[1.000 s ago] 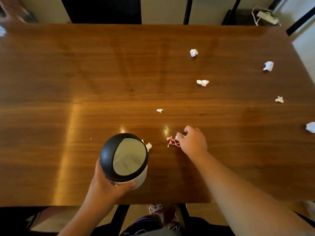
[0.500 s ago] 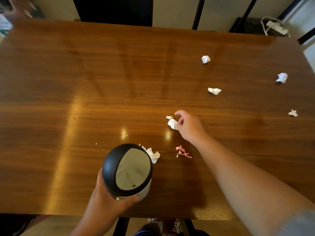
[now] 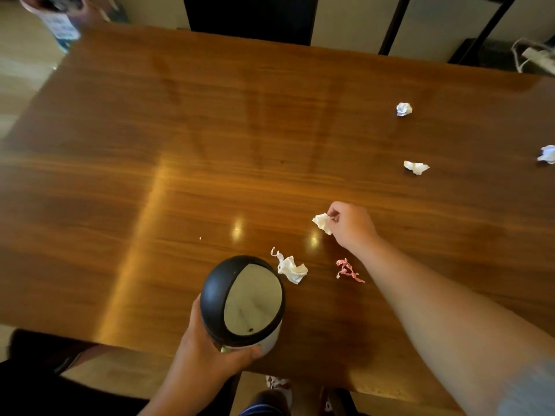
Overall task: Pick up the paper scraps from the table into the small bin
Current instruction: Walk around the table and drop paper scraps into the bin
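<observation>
Large wooden table (image 3: 210, 130) fills most of view, glossy brown grain running side to side. Broad warm streak of reflected light crosses its left half; two small bright glints sit nearer front edge. Behind far edge: pale wall (image 3: 345, 19), dark chair back (image 3: 249, 16) against table, slanted black metal frame bars (image 3: 393, 25). White power strip (image 3: 540, 57) with cord lies on dark surface at far right. Pale glossy floor (image 3: 21, 70) shows at left. Blurred colourful object (image 3: 60, 22) at far left corner.

Scraps (image 3: 292, 268) right of bin (image 3: 242, 304)
</observation>
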The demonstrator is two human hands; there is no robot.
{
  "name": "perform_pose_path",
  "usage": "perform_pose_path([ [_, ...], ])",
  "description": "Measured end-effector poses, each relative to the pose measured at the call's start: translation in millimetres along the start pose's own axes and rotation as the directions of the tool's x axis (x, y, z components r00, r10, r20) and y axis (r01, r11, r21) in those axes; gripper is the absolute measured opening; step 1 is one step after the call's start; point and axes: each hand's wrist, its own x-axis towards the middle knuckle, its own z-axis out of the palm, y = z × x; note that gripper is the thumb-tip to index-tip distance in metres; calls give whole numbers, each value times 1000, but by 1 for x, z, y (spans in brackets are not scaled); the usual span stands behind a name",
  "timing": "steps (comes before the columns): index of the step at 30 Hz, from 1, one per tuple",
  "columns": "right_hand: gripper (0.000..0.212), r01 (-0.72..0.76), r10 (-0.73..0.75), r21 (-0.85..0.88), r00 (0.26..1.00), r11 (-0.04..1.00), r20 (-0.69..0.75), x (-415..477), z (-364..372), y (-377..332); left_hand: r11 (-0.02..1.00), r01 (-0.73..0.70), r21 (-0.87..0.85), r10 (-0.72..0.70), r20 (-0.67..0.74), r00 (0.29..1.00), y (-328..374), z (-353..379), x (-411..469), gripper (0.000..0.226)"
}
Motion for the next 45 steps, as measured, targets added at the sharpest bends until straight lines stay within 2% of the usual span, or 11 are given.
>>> perform_pose_path([
  [6, 11, 17, -20, 290, 1000, 957, 7, -79, -22, -6, 996, 67, -55, -69, -33, 997, 13, 24, -18, 101],
  [9, 16, 170, -126, 374, 982, 912, -139, -133, -65, -12, 996, 70, -51, -72, -43, 996, 19, 43, -32, 106],
  [13, 23, 466, -240, 467, 853, 751, -465, -204, -136, -24, 995, 91, -29, -92, -65, 994, 28, 71, -53, 113],
  [16, 22, 617, -350, 403, 750, 676, -561, -236, -143, -32, 997, 74, -18, -75, -79, 994, 38, 90, -65, 113],
  [17, 21, 624, -428, 349, 756, 699, -495, -241, -136, -32, 998, 67, -22, -68, -86, 994, 41, 96, -69, 115],
  [19, 27, 589, -579, 167, 808, 790, -112, -250, -118, -35, 998, 48, -30, -50, -94, 994, 46, 106, -76, 115],
  [21, 44, 640, -636, 11, 761, 768, 124, -252, -106, -27, 999, 25, -24, -27, -97, 995, 50, 113, -82, 110],
  [26, 32, 543, -539, 207, 838, 814, -82, -238, -114, -4, 999, 2, -33, -7, -143, 990, 49, 117, -91, 104],
  [34, 31, 135, -152, 97, 971, 986, 186, -165, -60, 48, 998, 38, -44, -48, -262, 964, 23, 90, -98, 101],
  [40, 56, 112, -98, -92, 984, 989, 149, -116, -12, 46, 997, 74, -8, -74, -281, 957, 7, 61, -93, 106],
  [45, 54, 100, -72, -187, 986, 977, 152, -97, 10, 41, 996, 84, -12, -84, -268, 960, 5, 47, -84, 106],
])
